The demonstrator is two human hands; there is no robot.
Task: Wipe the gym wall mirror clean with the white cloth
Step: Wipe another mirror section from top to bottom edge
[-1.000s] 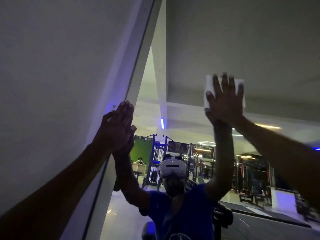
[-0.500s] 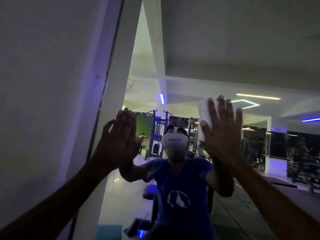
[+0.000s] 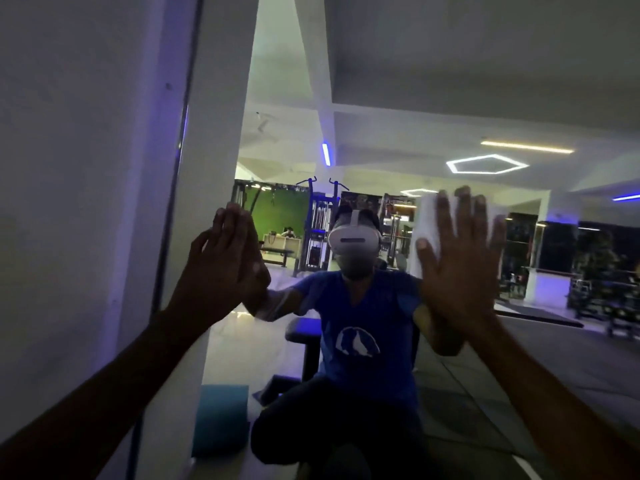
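Observation:
The wall mirror (image 3: pixel 450 98) fills the middle and right of the head view and reflects the gym and a person in a blue shirt. My right hand (image 3: pixel 460 268) lies flat with spread fingers and presses the white cloth (image 3: pixel 424 216) against the glass, at the height of the reflected head. The cloth shows above and left of the fingers. My left hand (image 3: pixel 225 268) rests flat with straight fingers on the mirror near its left edge, meeting its own reflection.
A plain wall (image 3: pixel 76 168) and the mirror's dark frame edge (image 3: pixel 176 202) stand at the left. A teal mat (image 3: pixel 221 420) and a bench (image 3: pixel 301 337) appear low in the reflection, with gym machines farther back.
My right hand has slid the cloth down the glass from high up to head height. My view has tilted down, and the left hand stays flat near the mirror's left edge.

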